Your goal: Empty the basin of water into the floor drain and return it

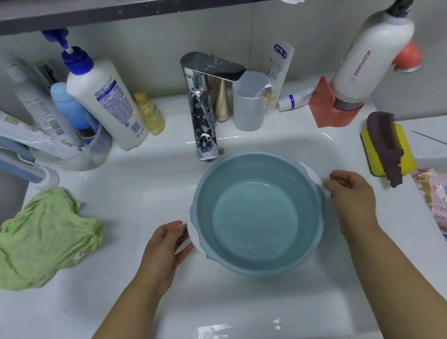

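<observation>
We are curling our left hand (167,249) fingers (177,228) around the near-left rim of the blue basin (256,216), while our right hand (350,193) fingers (336,176) are bending loosely at its right handle; whether they are gripping it, we cannot tell. The basin is sitting in the white sink (142,207) just below the chrome faucet (202,110), holding shallow water. A green cloth (39,239) is lying to the left.

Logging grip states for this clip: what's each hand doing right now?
Left hand: holds the basin by its left rim.
Right hand: fingers curled at the basin's right rim; actual grip cannot be told.
</observation>
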Demonstrator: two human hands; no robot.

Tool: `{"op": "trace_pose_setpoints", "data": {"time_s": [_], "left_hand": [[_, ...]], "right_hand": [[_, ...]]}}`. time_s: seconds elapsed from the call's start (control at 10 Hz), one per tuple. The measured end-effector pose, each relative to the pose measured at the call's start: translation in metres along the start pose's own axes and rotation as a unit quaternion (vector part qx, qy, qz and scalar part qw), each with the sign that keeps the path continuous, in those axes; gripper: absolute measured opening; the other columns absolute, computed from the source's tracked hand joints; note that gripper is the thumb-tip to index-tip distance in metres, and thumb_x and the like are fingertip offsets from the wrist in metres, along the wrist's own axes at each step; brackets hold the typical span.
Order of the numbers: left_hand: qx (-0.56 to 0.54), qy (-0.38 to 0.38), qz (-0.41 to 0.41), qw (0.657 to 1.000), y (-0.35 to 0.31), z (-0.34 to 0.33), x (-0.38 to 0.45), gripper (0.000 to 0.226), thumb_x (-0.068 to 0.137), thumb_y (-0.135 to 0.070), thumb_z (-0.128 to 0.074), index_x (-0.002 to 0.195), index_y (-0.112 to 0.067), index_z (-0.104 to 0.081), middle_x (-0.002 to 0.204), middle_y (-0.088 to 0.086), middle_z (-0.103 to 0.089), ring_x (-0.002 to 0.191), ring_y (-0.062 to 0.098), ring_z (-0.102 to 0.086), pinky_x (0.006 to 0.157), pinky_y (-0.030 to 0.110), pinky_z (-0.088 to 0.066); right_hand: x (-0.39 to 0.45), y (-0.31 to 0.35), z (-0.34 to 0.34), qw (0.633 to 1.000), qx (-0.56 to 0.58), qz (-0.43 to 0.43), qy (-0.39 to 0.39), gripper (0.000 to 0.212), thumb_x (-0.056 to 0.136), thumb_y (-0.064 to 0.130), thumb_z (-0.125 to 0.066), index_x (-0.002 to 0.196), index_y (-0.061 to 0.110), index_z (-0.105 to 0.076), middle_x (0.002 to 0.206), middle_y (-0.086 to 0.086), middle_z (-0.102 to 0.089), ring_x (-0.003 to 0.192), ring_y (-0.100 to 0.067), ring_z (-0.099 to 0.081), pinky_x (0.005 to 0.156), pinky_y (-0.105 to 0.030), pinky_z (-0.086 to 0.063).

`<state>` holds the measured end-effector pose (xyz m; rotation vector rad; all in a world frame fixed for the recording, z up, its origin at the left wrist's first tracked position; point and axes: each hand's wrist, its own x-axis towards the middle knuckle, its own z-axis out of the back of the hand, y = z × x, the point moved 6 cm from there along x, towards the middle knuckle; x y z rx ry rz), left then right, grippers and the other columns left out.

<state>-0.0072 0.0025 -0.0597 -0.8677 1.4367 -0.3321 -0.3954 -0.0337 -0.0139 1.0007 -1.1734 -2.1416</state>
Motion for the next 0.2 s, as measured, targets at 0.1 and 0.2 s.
{"op": "trace_pose_setpoints", "data": {"time_s": [0.1, 0.2], "left_hand": [[-0.012, -0.018, -0.046, 0.999, -0.02, 0.005, -0.002, 0.016, 0.099, -0.013, -0.058, 0.114, -0.011, -0.061, 0.121, 0.01, -0.068, 0.116, 0.023, -0.063, 0.098, 0.042, -0.052], [0.0, -0.037, -0.118, 0.992, -0.054, 0.009, -0.012, 0.013, 0.097, -0.009, -0.058, 0.11, -0.012, -0.063, 0.121, 0.011, -0.067, 0.118, 0.023, -0.062, 0.094, 0.039, -0.053]], "right_hand": [[-0.006, 0.02, 0.005, 0.999, -0.007, 0.044, -0.006, 0.035, 0.089, 0.015, -0.066, 0.123, 0.014, -0.064, 0.118, -0.001, -0.066, 0.103, -0.015, -0.06, 0.095, -0.028, -0.045], [-0.015, 0.041, 0.004, 0.997, 0.003, 0.072, 0.007, 0.031, 0.088, 0.014, -0.067, 0.119, 0.014, -0.065, 0.115, -0.001, -0.068, 0.101, -0.015, -0.062, 0.098, -0.031, -0.048]]}}
